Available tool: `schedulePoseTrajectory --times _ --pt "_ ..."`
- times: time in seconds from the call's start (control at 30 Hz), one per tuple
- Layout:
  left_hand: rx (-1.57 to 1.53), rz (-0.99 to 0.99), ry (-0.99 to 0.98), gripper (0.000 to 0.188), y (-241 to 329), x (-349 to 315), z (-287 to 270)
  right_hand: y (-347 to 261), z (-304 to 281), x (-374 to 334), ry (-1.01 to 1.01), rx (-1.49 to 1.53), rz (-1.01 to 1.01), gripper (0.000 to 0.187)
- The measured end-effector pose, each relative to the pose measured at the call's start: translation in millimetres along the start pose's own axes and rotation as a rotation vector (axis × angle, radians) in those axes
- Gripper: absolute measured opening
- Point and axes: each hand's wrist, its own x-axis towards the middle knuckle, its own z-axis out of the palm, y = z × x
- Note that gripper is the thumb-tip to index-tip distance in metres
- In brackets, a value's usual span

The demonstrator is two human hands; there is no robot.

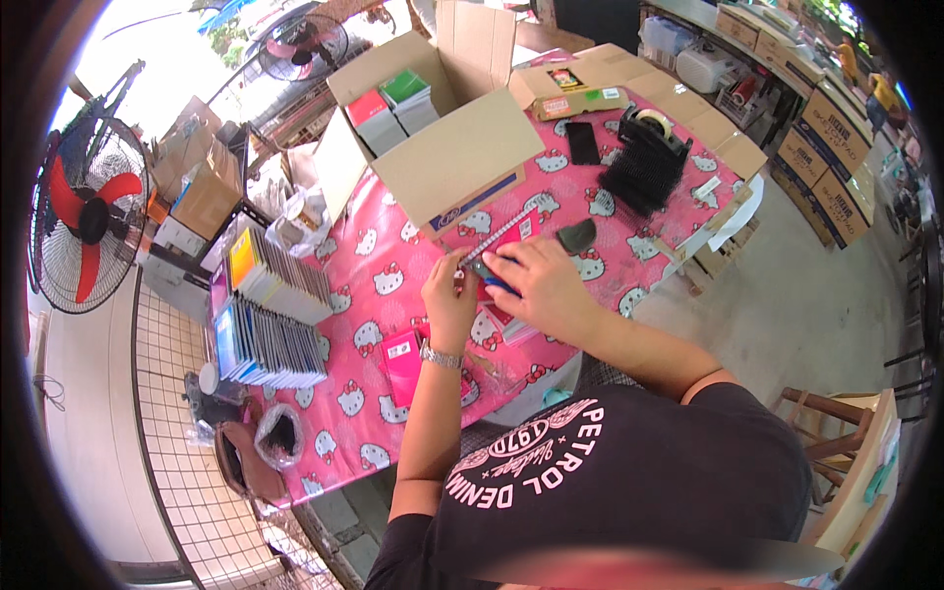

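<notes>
My left hand (449,300) is closed at the lower end of a long pale spiral coil (501,233), its fingertips pinching it. The coil slants away to the upper right across a red notebook (518,231). My right hand (541,283) is closed around a small blue-handled tool (500,284), which looks like pliers; its jaws are mostly hidden near the coil's end. Both hands are close together over the notebook. A bright pink notebook (401,366) lies beside my left wrist. Just beyond my right hand is a dark, rounded object (576,235).
An open carton (457,162) with red and green notebooks stands ahead. Stacked notebooks (270,339) line the table's left side. A phone (582,144), a pile of black coils (644,177) and a tape dispenser (654,125) lie at far right. A fan (93,218) stands left.
</notes>
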Motion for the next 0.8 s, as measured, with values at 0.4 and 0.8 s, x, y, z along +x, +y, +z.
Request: schedulePoseTrajectory --times 0.4,0.8 --pt "0.052 0.1 0.119 0.024 2 -7 4 -5 -17 -6 0.01 -0.052 -0.023 0.039" --pt "0.291 0.232 0.23 0.034 20 -14 -8 -2 -9 -7 -0.085 0.449 0.082 0.032"
